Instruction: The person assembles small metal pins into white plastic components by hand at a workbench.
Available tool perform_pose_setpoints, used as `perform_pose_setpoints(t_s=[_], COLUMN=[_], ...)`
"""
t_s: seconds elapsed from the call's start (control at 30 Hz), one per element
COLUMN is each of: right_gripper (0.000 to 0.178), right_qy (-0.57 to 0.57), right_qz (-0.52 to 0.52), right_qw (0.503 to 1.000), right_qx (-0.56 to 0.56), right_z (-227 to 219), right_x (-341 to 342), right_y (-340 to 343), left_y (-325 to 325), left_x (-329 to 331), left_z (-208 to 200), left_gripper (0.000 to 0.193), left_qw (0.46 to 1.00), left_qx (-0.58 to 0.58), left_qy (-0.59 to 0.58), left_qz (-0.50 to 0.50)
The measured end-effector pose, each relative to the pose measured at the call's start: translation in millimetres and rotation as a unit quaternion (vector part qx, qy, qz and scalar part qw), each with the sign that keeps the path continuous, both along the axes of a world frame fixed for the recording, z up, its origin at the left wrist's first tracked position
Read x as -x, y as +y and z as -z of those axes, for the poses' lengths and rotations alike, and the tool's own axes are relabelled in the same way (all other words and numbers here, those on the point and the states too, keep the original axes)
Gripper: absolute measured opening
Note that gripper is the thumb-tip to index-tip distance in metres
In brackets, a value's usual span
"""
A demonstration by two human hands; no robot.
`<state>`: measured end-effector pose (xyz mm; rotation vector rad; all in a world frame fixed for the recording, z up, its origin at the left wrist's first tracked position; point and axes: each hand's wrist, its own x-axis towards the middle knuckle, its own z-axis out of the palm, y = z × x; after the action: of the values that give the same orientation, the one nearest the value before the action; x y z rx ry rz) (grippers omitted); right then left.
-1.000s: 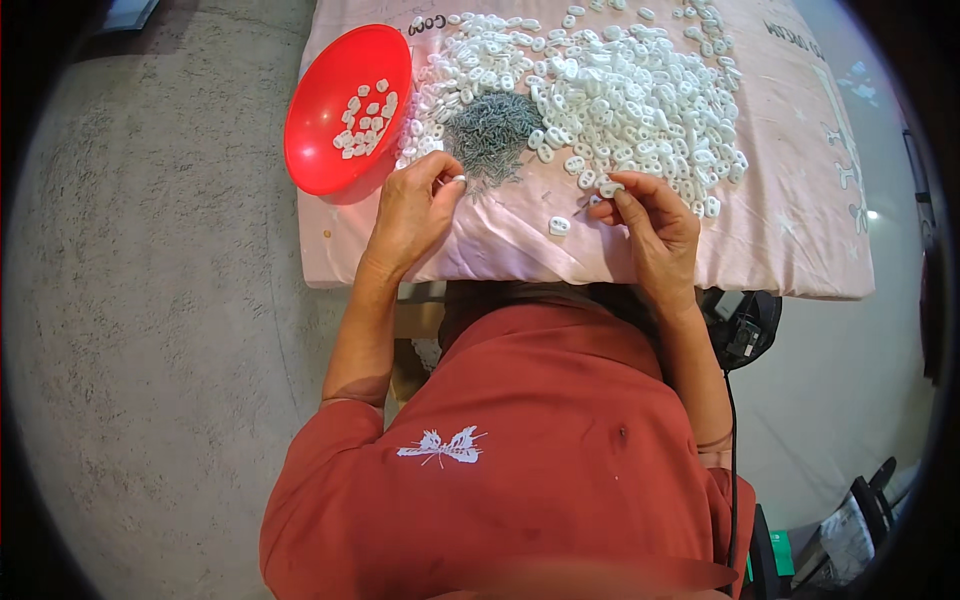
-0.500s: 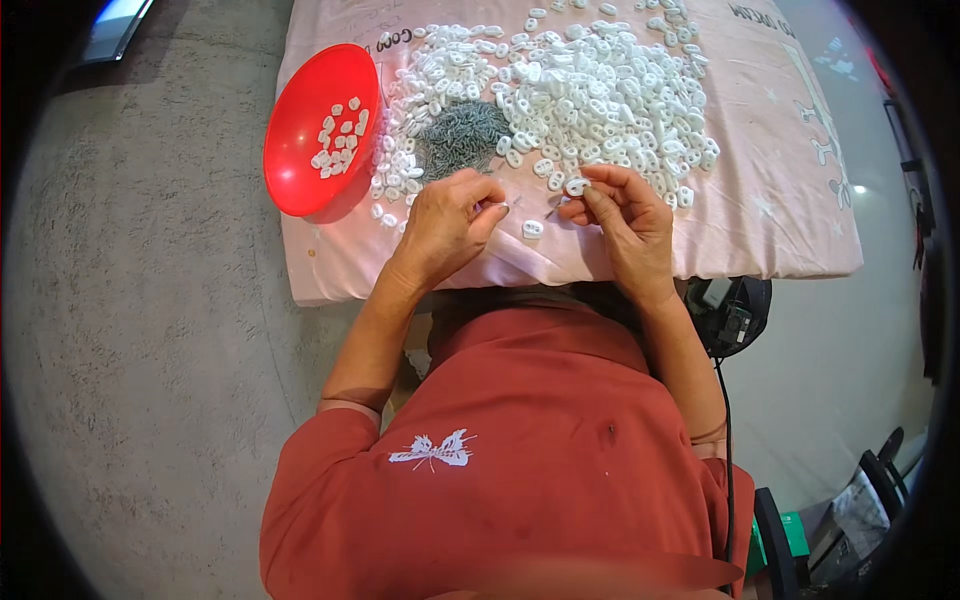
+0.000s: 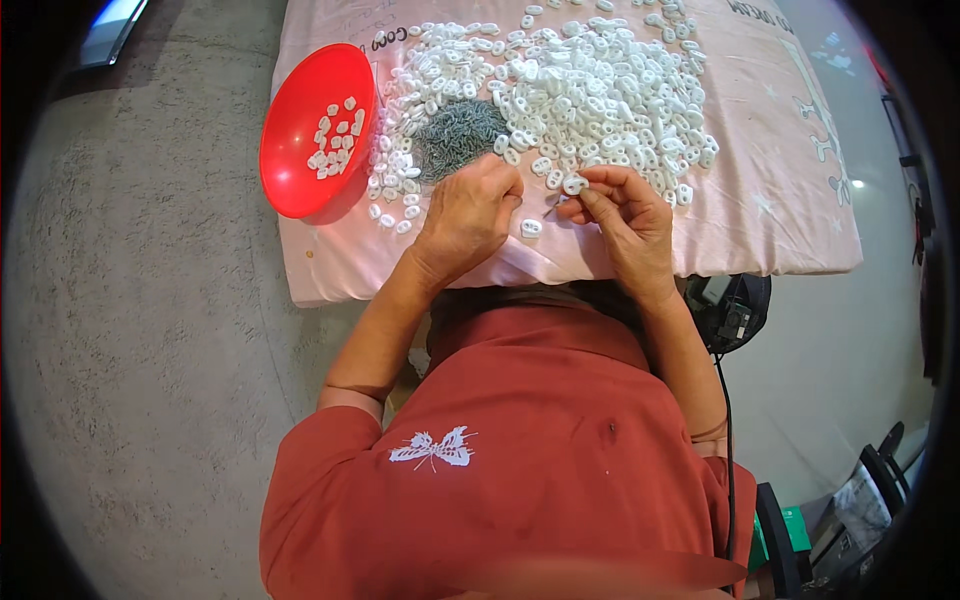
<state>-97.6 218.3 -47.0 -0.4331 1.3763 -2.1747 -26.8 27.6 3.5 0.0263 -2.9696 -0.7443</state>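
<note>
My right hand [image 3: 632, 215] pinches a small white oval plastic piece with holes [image 3: 574, 184] between thumb and fingers. A thin grey screw [image 3: 550, 207] shows by its lower fingertips; whether those fingers hold it I cannot tell. My left hand [image 3: 470, 212] is closed, back of the hand up, at the near edge of a heap of grey screws [image 3: 462, 135]; what its fingertips hold is hidden. On the cloth between my hands lies a single white piece [image 3: 531, 229]. Behind them spreads a big pile of similar white plastic pieces [image 3: 610, 95].
A red bowl [image 3: 285, 130] with several white pieces in it stands at the table's left side. More white pieces [image 3: 395, 185] lie between bowl and screws. The pink cloth [image 3: 770, 215] covers the table. Below its right edge is a dark object with a cable [image 3: 735, 315].
My left hand has shifted a little right and away from me, and its fingertips have turned out of sight. The right hand stays in place, with the white piece tilted slightly differently.
</note>
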Motion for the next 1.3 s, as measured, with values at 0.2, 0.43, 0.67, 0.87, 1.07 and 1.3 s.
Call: perform_pose_setpoints(t_s=[0.2,0.43,0.67,0.87,1.07,1.3], right_gripper=[0.022,0.021,0.022,0.022,0.018,0.015], right_qy=[0.0,-0.002,-0.012,-0.018,-0.029,-0.014], right_qz=[-0.004,-0.009,-0.008,-0.011,-0.017,-0.022], right_qw=[1.0,1.0,0.999,0.999,0.999,1.0], right_qx=[0.003,0.009,0.029,0.032,0.03,0.017], right_z=[-0.2,1.3,1.2,1.9,0.6,-0.2], right_x=[0.6,0.5,-1.0,-0.3,-0.5,-0.8], right_y=[0.7,2.2,2.0,2.2,2.2,2.0], left_y=[1.8,0.2,5.1,14.9,33.0,29.9], left_x=[3.0,5.1,-0.3,5.8,11.5,7.6], left_z=[-0.8,0.1,2.9,-11.5,-14.0,-4.7], left_gripper=[0.003,0.008,0.005,0.012,0.016,0.007], left_qw=[0.999,0.993,0.997,0.984,0.966,0.959], left_qx=[-0.048,-0.108,-0.08,-0.161,-0.204,-0.271], left_qy=[0.01,0.047,0.008,0.074,0.151,0.081], left_qz=[-0.014,-0.01,-0.003,0.004,0.041,-0.028])
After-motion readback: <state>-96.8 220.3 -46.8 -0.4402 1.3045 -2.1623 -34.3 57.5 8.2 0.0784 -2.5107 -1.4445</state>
